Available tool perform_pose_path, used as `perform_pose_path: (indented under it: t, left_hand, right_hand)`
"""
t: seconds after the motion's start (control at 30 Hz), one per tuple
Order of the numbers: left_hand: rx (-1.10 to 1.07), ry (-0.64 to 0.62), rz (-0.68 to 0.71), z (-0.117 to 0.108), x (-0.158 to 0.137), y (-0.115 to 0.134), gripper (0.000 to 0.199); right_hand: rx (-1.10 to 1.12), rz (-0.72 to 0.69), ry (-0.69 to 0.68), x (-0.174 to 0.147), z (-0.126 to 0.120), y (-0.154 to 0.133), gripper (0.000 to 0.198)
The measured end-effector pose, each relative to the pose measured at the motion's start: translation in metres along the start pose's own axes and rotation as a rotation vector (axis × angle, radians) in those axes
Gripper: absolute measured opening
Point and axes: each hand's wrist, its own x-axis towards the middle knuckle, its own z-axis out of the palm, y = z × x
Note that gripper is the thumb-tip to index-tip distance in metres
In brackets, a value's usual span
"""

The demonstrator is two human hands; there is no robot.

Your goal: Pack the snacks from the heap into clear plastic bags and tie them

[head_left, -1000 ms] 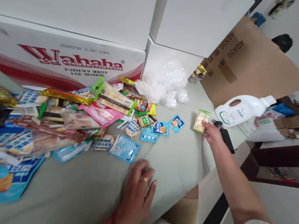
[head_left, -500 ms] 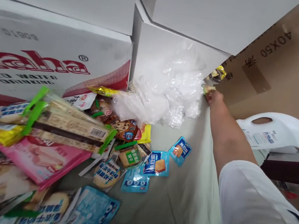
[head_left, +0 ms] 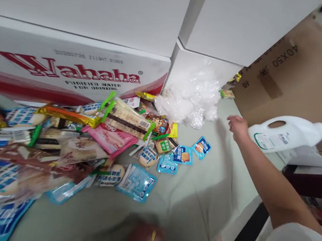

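My right hand point(head_left: 238, 127) hovers over the green cloth, its fingers loosely bent and apart, holding nothing. It is nearest to a white detergent bottle point(head_left: 286, 136) lying on its side. Beyond the fingertips, a small snack pack with green ends point(head_left: 227, 94) rests by the cardboard. At the bottom edge, my left hand point(head_left: 146, 240), with a gold ring, is curled closed; what it holds, if anything, is hidden. Clear plastic bags point(head_left: 192, 101) are bunched in the corner. Blue snack packets point(head_left: 201, 147) lie between my hands and a pile of snacks.
Wrapped biscuits, a pink wafer pack point(head_left: 112, 138) and other snacks spread across the left. Behind them stands a Wahaha water carton point(head_left: 76, 69), with white boxes point(head_left: 84, 5) above. A large brown cardboard sheet point(head_left: 273, 68) leans at the right.
My right hand has let go of the small green-ended snack pack beside the cardboard and drawn back toward me. My left hand has come into view at the bottom. The view has shifted left.
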Motion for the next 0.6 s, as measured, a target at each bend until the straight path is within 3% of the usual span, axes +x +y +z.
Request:
perform_pose_path:
  t: [0.07,0.13,0.23,0.4,0.5,0.6]
  left_hand:
    - [-0.143,-0.123,0.033,-0.001,0.002,0.015,0.048]
    - [-0.221,-0.124,0.031,0.001,0.003,0.026,0.037]
    - [-0.214,-0.043,0.007,0.004,0.005,0.032,0.039]
    - [-0.226,-0.074,-0.088,0.009,0.007,0.029,0.041]
    - [-0.345,-0.04,-0.11,0.01,0.008,0.033,0.04]
    - [-0.447,0.048,-0.059,0.008,0.01,0.038,0.044]
  right_hand:
    - [-0.008,0.043,-0.086,-0.033,-0.004,0.002,0.023]
    - [-0.014,0.109,-0.17,-0.058,0.004,-0.001,0.022]
    - [-0.016,0.194,-0.232,-0.078,0.038,-0.01,0.023]
    - [0.004,0.286,-0.205,-0.092,0.095,-0.028,0.026]
    - [0.047,0.317,-0.199,-0.105,0.092,-0.032,0.04]
    - [0.128,0.313,-0.179,-0.134,0.059,-0.029,0.028]
